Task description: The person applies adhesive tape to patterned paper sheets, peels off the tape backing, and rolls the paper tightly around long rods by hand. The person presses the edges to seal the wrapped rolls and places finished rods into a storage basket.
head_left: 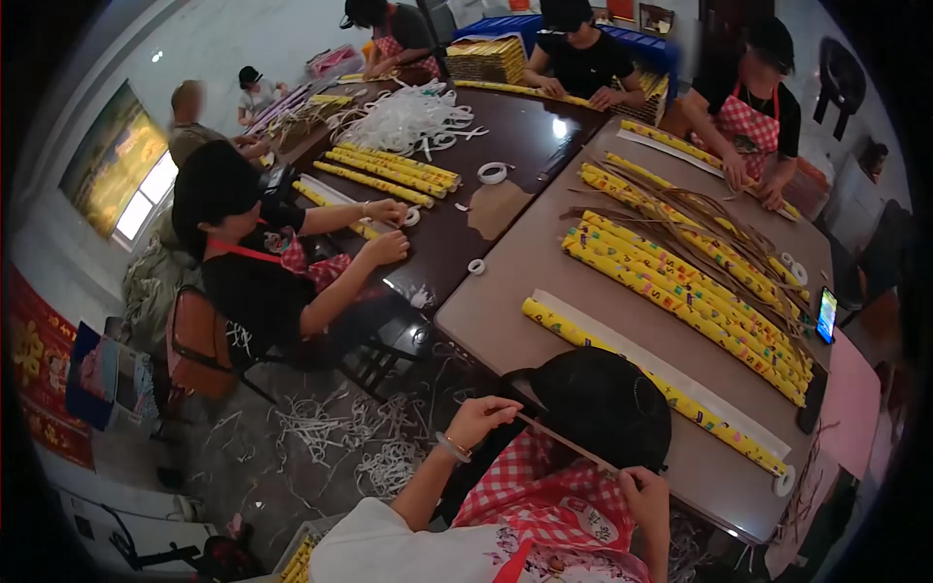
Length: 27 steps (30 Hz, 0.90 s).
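A black cap [604,403] is held in front of me, over the table's near edge, its brim toward the left. A thin tan band runs along its lower edge between my hands. My left hand [483,418], with a bracelet at the wrist, is closed in a pinch at the brim side. My right hand [645,491] is closed on the opposite side of the edge. Below the cap lies my red-and-white checked apron [530,476], over a white shirt. Just beyond the cap, a yellow patterned roll [661,382] rests on a white strip on the table.
Several yellow rolls [680,301] lie on the brown table [505,291] with brown strips among them. A tape roll [784,481] sits at the near right; a phone [826,316] stands at the right edge. Co-workers sit around the tables. White ribbon scraps [340,432] cover the floor at left.
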{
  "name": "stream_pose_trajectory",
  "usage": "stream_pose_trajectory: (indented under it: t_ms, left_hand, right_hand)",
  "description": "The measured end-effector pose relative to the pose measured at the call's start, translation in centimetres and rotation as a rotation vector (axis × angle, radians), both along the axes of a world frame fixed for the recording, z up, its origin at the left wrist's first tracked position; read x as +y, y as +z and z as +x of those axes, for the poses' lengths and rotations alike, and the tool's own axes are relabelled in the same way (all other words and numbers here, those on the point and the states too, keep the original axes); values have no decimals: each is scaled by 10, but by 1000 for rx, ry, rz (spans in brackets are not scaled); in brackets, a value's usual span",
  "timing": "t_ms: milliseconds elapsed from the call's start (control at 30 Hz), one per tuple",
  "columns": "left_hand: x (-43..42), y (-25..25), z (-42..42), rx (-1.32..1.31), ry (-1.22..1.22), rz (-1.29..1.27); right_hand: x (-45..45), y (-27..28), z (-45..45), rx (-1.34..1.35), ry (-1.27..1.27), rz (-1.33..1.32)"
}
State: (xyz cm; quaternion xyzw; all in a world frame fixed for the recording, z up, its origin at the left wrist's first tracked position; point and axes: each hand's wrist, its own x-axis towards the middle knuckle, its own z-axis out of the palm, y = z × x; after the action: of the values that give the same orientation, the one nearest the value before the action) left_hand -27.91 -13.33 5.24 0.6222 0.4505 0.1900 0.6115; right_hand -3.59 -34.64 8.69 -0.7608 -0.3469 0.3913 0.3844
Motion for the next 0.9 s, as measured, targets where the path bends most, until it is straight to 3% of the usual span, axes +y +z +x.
stream_pose_trajectory:
  t_ms: [367,600,700,900]
  left_hand:
    - [2,8,9,-93,-7,48]
    - [5,-2,9,-270,89,-99]
    - [7,-1,6,-198,104,-104]
    - [41,30,19,-237,70,-94]
  right_hand:
    - [-4,0,7,-130,-35,35]
    - [-3,4,12,-92,-28,-9]
    - [2,9,13,-161,-4,27]
    - [32,31,34,-79,25,0]
